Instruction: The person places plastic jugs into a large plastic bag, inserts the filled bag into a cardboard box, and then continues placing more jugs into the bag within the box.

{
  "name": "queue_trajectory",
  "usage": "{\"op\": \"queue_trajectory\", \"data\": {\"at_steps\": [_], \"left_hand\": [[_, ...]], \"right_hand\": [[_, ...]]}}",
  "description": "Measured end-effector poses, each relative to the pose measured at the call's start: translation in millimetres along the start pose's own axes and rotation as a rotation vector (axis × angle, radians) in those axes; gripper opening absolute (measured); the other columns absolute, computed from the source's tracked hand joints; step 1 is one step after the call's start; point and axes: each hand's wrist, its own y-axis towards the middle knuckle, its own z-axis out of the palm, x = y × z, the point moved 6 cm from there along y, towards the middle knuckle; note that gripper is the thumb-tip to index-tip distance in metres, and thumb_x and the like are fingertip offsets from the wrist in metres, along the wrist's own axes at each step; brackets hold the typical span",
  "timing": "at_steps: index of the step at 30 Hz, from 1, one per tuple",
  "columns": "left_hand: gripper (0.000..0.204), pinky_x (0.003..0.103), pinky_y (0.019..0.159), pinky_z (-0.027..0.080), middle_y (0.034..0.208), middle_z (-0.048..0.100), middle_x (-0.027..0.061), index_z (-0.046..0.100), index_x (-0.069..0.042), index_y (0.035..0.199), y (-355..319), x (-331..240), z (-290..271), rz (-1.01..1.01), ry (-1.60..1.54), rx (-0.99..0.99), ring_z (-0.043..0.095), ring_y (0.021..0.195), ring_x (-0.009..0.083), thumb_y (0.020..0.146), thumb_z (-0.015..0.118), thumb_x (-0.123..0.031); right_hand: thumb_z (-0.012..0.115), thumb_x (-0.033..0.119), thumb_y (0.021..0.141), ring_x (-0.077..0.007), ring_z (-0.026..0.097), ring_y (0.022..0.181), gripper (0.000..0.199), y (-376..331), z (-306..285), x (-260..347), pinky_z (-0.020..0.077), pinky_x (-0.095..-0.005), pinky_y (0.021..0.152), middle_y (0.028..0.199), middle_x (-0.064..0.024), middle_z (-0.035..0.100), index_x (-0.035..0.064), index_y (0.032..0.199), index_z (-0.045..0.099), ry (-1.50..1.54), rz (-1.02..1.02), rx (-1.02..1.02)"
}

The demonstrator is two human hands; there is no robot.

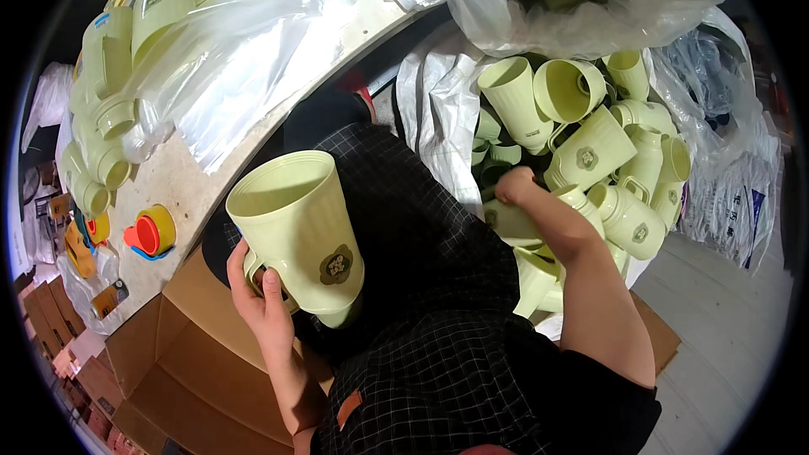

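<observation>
My left hand (268, 303) is wrapped round the handle of a pale green plastic thermos jug shell (295, 223). Its wide open end faces up, its narrow end points down, and a dark flower-shaped badge marks its side. My right hand (514, 185) reaches into a white woven sack (438, 109) at the right, among a heap of similar shells. A shell with a badge (590, 152) lies just right of that hand, and another shell (508, 219) is below it. The right fingers point down into the heap and are mostly hidden.
On the pale worktop (181, 194) at the left lie more green jug shells (105, 147), clear plastic film (244, 50) and a yellow tape roll (156, 227). An open cardboard box (190, 371) stands below its edge. Clear plastic bags (708, 76) hang at the far right.
</observation>
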Motion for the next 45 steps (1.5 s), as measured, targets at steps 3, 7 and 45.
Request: {"op": "queue_trajectory", "data": {"at_steps": [3, 7, 45], "left_hand": [[0.047, 0.023, 0.078, 0.044, 0.118, 0.058, 0.0049, 0.047, 0.000, 0.141, 1.3, 7.3, 1.7, -0.010, -0.044, -0.029, 0.051, 0.089, 0.0098, 0.099, 0.058, -0.018], [0.048, 0.020, 0.064, 0.039, 0.094, 0.057, -0.0002, 0.047, -0.002, 0.141, 0.7, 11.5, -1.7, -0.114, -0.103, 0.008, 0.046, 0.069, 0.0060, 0.101, 0.057, -0.027], [0.045, 0.031, 0.094, 0.042, 0.127, 0.057, 0.0080, 0.040, -0.001, 0.145, -6.9, 22.5, -2.2, -0.282, -0.057, -0.090, 0.054, 0.110, 0.0160, 0.106, 0.049, -0.019]], "right_hand": [[0.062, 0.016, 0.085, -0.0298, 0.065, 0.114, 0.031, 11.6, 6.5, -17.0, 0.0547, -0.0421, 0.090, 0.122, -0.0124, 0.069, 0.0090, 0.114, 0.070, 0.217, 0.133, -0.373], [0.052, 0.019, 0.092, -0.0349, 0.061, 0.114, 0.027, 48.0, -14.6, 19.0, 0.0529, -0.0424, 0.093, 0.122, -0.0174, 0.065, 0.0036, 0.112, 0.064, 0.449, -0.029, -0.716], [0.067, 0.009, 0.083, -0.0393, 0.061, 0.110, 0.045, 145.1, -126.7, -83.1, 0.0523, -0.0462, 0.092, 0.133, -0.0211, 0.046, 0.0025, 0.123, 0.049, 0.832, 0.243, -0.985]]}}
